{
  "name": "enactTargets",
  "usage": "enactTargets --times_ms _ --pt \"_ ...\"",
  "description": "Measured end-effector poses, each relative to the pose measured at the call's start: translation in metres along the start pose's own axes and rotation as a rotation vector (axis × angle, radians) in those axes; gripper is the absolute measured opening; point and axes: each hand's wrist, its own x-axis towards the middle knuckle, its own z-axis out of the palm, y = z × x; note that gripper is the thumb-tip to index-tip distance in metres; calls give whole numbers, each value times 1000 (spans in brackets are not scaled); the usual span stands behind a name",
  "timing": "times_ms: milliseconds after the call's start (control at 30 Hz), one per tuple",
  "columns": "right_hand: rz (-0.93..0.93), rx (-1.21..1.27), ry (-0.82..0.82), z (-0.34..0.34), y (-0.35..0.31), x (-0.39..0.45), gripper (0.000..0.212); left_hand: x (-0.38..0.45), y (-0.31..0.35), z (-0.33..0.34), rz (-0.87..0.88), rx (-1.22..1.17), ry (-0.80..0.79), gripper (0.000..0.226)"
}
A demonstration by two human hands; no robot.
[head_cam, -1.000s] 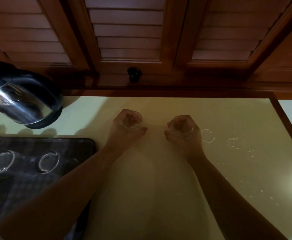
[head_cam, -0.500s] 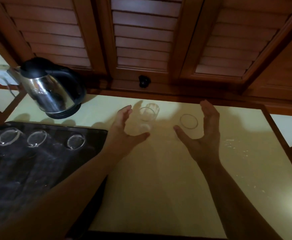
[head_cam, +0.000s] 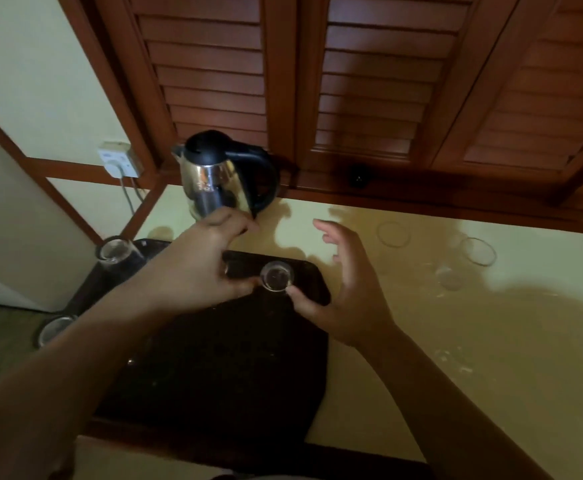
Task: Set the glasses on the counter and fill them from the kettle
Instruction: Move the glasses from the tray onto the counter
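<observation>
We've got both hands open around the upright glass (head_cam: pixel 276 276) near the tray's (head_cam: pixel 213 375) far right corner, right hand (head_cam: pixel 343 289) closest, left hand (head_cam: pixel 193 268) just beside it.

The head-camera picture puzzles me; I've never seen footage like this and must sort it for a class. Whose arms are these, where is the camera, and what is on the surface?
There is no machine here. The camera sits on a person's head and looks forward and down, so the two bare arms entering from below are that person's own.

The pale surface is a counter below wooden shutters. A steel kettle with a black lid and handle stands at the back, near a wall socket. A dark tray lies on the left of the counter, with a small glass near its far edge and two more glasses at its left side. Two clear glasses already stand on the counter to the right.

The left hand and right hand are open around the tray's small glass. Fingertips are at it, but neither hand holds anything.
</observation>
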Motion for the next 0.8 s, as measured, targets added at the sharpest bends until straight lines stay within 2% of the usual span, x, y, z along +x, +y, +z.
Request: enactTargets --times_ms 133,267,467,567,667,800 --pt "132 -222 -221 42 0 13 85 9 -34 0 17 272 -296 74" --pt "233 -467 -410 61 1 21 70 25 -46 18 42 431 -471 62" --pt "331 -479 -252 60 2 12 49 37 -57 31 84 541 -500 51" --pt "540 -258 -61 45 -2 -1 43 33 -58 24 119 478 -408 44" --pt "774 208 223 23 -3 -12 43 30 -58 13 86 331 -324 39" --pt "874 870 427 -19 -8 -25 43 30 -49 -4 -79 -197 -159 35"
